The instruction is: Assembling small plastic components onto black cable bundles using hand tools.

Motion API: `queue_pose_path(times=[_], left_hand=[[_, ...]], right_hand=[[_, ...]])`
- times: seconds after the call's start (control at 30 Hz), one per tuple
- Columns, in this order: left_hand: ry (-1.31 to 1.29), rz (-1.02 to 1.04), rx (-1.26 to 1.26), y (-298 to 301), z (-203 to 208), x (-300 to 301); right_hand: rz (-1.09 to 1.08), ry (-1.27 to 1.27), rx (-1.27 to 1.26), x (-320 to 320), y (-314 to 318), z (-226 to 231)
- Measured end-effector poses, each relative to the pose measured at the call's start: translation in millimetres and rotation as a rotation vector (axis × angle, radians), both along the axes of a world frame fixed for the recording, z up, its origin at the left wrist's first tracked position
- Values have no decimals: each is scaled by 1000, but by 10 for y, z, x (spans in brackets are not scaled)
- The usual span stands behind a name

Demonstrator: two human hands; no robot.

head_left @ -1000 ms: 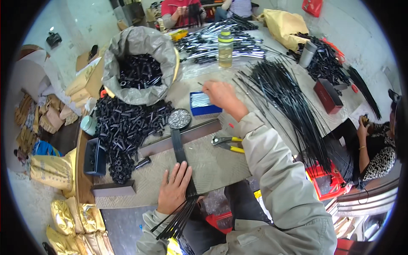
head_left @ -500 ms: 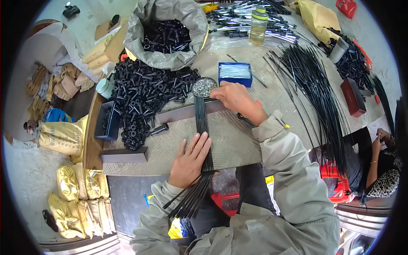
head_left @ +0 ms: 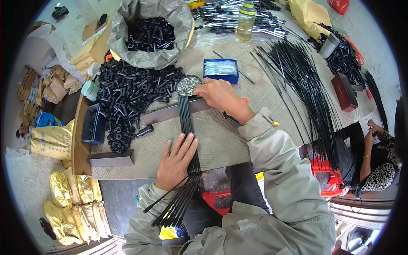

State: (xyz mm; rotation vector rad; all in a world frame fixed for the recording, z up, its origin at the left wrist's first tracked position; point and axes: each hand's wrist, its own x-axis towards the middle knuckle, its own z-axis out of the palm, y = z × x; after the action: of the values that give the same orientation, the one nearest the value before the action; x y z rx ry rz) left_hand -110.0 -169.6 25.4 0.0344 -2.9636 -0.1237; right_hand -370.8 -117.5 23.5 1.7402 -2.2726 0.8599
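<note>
A row of thin black rods [head_left: 186, 121] lies side by side on the table, their near ends fanning out past the front edge. My left hand [head_left: 176, 162] rests flat over the row with fingers stretched out. At the far ends, my right hand [head_left: 222, 98] has thumb and fingers pinched together beside a round dish [head_left: 180, 91] of small shiny metal pieces. Whatever sits in that pinch is too small to make out. A flat metal bar [head_left: 163, 114] lies crosswise by the rods' far ends.
Black bolt-like parts [head_left: 131, 91] are heaped at left below a grey sack [head_left: 114, 40]. A blue box [head_left: 227, 79] of white sticks stands beyond my right hand. Long black rods [head_left: 304, 89] spread at right, with a bottle [head_left: 245, 25] behind. Another person [head_left: 376, 174] sits far right.
The whole view has shifted, so the table and both hands appear farther left. Against the table, my hands stay in nearly the same places.
</note>
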Motion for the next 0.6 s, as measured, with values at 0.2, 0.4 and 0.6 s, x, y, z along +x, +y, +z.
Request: queue_pose_path(times=[0.2,0.4,0.6], left_hand=[[-25,-25,66,-31,5,-5],[-34,-30,-20,2,-33,-3],[-40,-21,-25,-11,-39,1]], right_hand=[[21,53,-21,-35,-5,-13],[45,71,-43,-42,4,10],[67,89,-51,-23,-21,11]])
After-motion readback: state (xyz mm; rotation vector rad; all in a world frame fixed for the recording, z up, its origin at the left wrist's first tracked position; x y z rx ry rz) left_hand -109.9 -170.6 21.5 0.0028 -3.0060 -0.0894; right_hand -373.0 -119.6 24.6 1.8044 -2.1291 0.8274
